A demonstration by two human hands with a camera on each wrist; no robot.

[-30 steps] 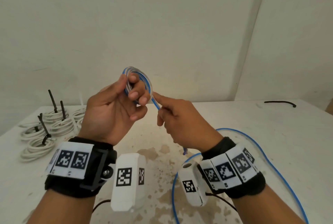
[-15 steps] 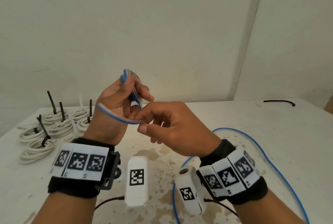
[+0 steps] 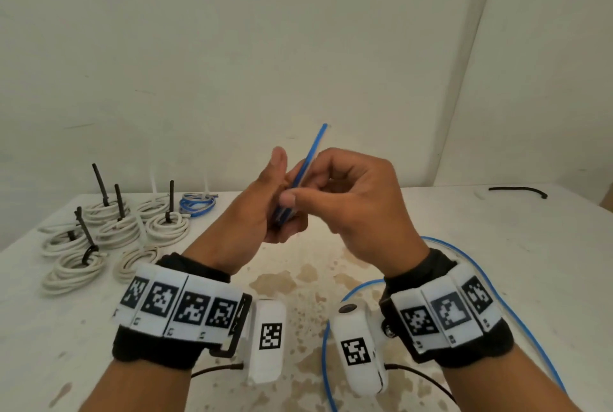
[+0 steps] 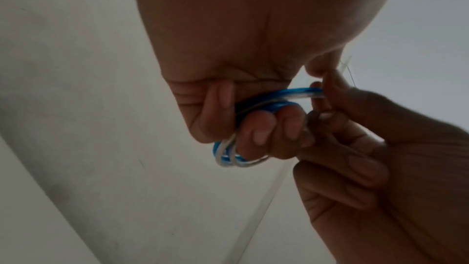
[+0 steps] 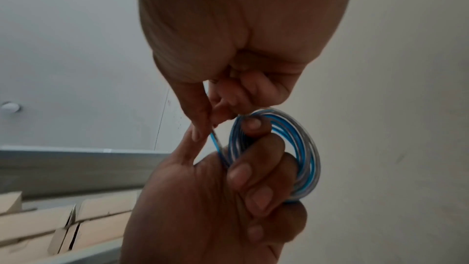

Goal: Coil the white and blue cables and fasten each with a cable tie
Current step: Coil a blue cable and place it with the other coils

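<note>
The blue cable point(image 5: 302, 154) felt thin and springy, so we held its little coil up over the tabletop point(image 3: 497, 279) with our left hand point(image 3: 252, 212) curled round it while our right hand point(image 3: 358, 209) pinched the loose strand.

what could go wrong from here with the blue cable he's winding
The blue coil sits only around the left hand's curled fingers, untied; a loosened grip could let the loops spring apart. The slack blue cable trails over the table behind the right hand and wrist, so it might snag there.
</note>
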